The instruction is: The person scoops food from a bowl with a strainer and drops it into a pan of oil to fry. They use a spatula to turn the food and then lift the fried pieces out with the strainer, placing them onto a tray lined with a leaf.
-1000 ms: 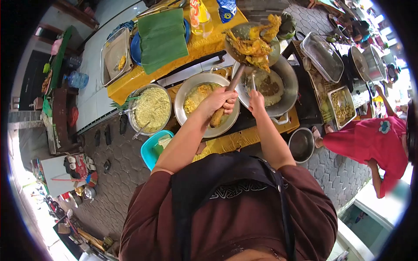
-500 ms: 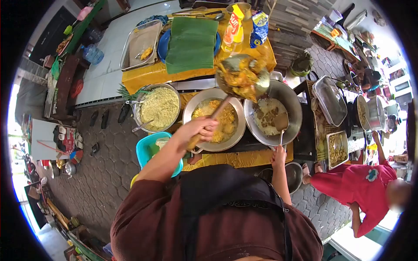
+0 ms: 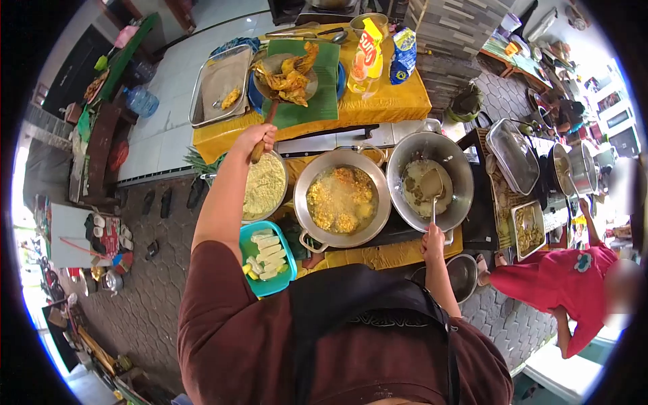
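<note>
My left hand (image 3: 258, 140) is closed around the wooden handle of a skimmer (image 3: 272, 113). Golden fried pieces, which look like chicken, (image 3: 291, 81) are heaped on it above the banana leaf (image 3: 322, 108) on the far table. My right hand (image 3: 433, 241) grips a long-handled metal spatula (image 3: 432, 183), its head down in the pale liquid of the right pot (image 3: 462, 169). Between my arms, a wide pan (image 3: 307, 219) of bubbling oil holds yellow frying bits (image 3: 341, 199). A bowl of pale yellow batter or crumbs (image 3: 263, 185) is partly hidden behind my left forearm.
A turquoise tub (image 3: 287, 277) with pale sticks stands at left front. On the yellow-covered table are a metal tray (image 3: 202, 108), an oil pouch (image 3: 368, 57) and a blue packet (image 3: 403, 57). A person in red (image 3: 553, 283) stands at right, near trays and pots.
My left hand has carried the loaded skimmer from above the pots away and leftward, over the banana leaf. My right hand keeps the spatula in the right pot. The turquoise tub's contents now show.
</note>
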Tool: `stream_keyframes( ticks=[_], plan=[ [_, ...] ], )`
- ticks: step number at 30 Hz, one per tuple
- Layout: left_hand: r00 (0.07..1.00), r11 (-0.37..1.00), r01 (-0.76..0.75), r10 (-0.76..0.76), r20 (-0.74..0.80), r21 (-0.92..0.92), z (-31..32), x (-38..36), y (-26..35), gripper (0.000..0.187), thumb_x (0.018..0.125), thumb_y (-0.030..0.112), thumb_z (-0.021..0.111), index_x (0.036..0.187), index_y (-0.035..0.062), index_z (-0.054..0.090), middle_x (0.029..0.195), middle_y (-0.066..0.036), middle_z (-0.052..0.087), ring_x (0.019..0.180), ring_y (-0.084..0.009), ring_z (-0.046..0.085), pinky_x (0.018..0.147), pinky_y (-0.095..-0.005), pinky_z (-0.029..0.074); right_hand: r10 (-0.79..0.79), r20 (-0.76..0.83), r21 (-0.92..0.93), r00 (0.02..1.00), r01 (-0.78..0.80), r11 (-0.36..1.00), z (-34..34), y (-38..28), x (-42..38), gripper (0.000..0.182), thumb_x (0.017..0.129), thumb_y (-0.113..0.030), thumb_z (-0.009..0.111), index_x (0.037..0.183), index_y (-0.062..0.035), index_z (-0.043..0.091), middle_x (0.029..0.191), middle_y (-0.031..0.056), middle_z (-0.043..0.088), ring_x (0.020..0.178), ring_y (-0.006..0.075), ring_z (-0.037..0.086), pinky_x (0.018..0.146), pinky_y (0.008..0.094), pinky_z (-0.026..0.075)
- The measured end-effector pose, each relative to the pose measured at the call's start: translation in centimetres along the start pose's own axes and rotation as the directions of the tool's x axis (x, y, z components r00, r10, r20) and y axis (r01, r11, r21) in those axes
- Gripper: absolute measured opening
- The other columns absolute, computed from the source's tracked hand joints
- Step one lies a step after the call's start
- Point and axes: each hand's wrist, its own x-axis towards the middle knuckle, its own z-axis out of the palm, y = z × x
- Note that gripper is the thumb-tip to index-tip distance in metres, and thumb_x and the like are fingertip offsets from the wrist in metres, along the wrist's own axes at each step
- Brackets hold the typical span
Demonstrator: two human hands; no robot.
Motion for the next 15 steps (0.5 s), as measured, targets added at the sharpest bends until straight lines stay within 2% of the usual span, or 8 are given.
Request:
stream_keyframes(
  ticks=[2, 4, 5, 7, 8, 12, 14, 15],
  plan=[
    [1.0, 0.999, -0.006, 0.006, -0.007, 0.043, -0.2, 2.9, 0.6, 0.019, 0.086, 0.013, 0.05, 0.07, 0.0113, 0.04, 0.054, 0.006, 0.04, 0.042, -0.0026, 0.036, 0.037, -0.0191, 0.031, -0.009, 0.003, -0.017, 1.0, 0.009, 1.0, 0.7, -0.2, -0.7, 0.024, 0.087, -0.031, 0.045, 0.081, -0.0085, 0.045, 0.05, -0.0016, 0.031, 0.033, 0.0095, 0.025, 0.028, 0.026, 0.019],
    [0.979, 0.96, 0.004, 0.053, -0.196, 0.28, -0.3, 5.7, 0.7, 0.019, 0.083, 0.012, 0.052, 0.068, 0.0107, 0.041, 0.054, 0.004, 0.041, 0.041, -0.0056, 0.037, 0.036, -0.0221, 0.032, 0.004, 0.014, -0.026, 1.0, -0.003, 1.0, 1.3, -0.8, -1.4, 0.023, 0.087, -0.031, 0.046, 0.08, -0.0093, 0.045, 0.049, -0.0024, 0.031, 0.033, 0.0095, 0.025, 0.029, 0.0261, 0.019],
    [0.958, 0.894, -0.013, 0.139, -0.251, 0.448, -0.9, 7.3, 0.4, 0.018, 0.08, 0.013, 0.056, 0.067, 0.0105, 0.043, 0.053, 0.002, 0.041, 0.04, -0.0086, 0.038, 0.035, -0.0241, 0.031, 0.022, 0.028, -0.036, 0.999, -0.021, 0.999, 1.3, -0.7, -1.8, 0.022, 0.086, -0.031, 0.046, 0.079, -0.0101, 0.045, 0.049, -0.0031, 0.03, 0.033, 0.0096, 0.025, 0.029, 0.0261, 0.019],
    [0.921, 0.857, -0.001, 0.202, -0.333, 0.515, -2.6, 11.0, -0.5, 0.017, 0.077, 0.013, 0.057, 0.066, 0.0106, 0.044, 0.052, 0.0, 0.042, 0.038, -0.0113, 0.038, 0.034, -0.0257, 0.032, -0.044, -0.027, 0.042, 0.999, 0.045, 0.998, 0.3, 1.7, 0.1, 0.022, 0.085, -0.033, 0.048, 0.077, -0.0127, 0.046, 0.048, -0.004, 0.032, 0.033, 0.01, 0.028, 0.029, 0.0266, 0.019],
    [0.909, 0.769, -0.056, 0.303, -0.286, 0.637, -3.3, 11.5, -0.4, 0.015, 0.076, 0.013, 0.057, 0.067, 0.01, 0.046, 0.052, -0.002, 0.043, 0.039, -0.0126, 0.039, 0.035, -0.0279, 0.034, -0.055, -0.072, -0.032, 0.996, 0.052, 0.998, 0.9, 0.9, -1.1, 0.023, 0.084, -0.034, 0.049, 0.077, -0.0129, 0.046, 0.048, -0.0041, 0.033, 0.033, 0.0099, 0.03, 0.029, 0.0259, 0.018],
    [0.842, 0.686, 0.018, 0.382, -0.382, 0.727, -1.5, 9.0, 0.4, 0.019, 0.077, 0.013, 0.054, 0.088, -0.0021, 0.05, 0.066, -0.01, 0.054, 0.046, -0.0172, 0.05, 0.041, -0.0324, 0.041, -0.107, -0.177, -0.196, 0.978, 0.071, 0.978, 1.1, 0.9, -2.3, 0.028, 0.084, -0.032, 0.048, 0.082, -0.0043, 0.048, 0.055, 0.0016, 0.039, 0.036, 0.0131, 0.034, 0.028, 0.0284, 0.027],
    [0.721, 0.406, 0.168, 0.57, -0.392, 0.898, -1.5, 8.8, 0.4, 0.028, 0.076, 0.015, 0.055, 0.093, -0.0069, 0.052, 0.076, -0.022, 0.061, 0.066, -0.0336, 0.062, 0.059, -0.04, 0.049, -0.138, -0.201, -0.168, 0.97, 0.105, 0.98, 0.5, 2.0, -1.7, 0.028, 0.085, -0.031, 0.047, 0.082, -0.003, 0.049, 0.057, 0.0025, 0.04, 0.036, 0.0136, 0.035, 0.028, 0.0283, 0.028],
    [0.727, 0.399, 0.167, 0.568, -0.386, 0.902, -1.6, 9.1, 0.6, 0.028, 0.076, 0.015, 0.055, 0.093, -0.0069, 0.052, 0.076, -0.022, 0.061, 0.066, -0.0336, 0.062, 0.059, -0.04, 0.049, -0.133, -0.209, -0.164, 0.969, 0.099, 0.981, 0.5, 2.5, -1.5, 0.028, 0.085, -0.031, 0.047, 0.082, -0.003, 0.049, 0.057, 0.0025, 0.04, 0.036, 0.0136, 0.035, 0.028, 0.0283, 0.028]
  ],
)
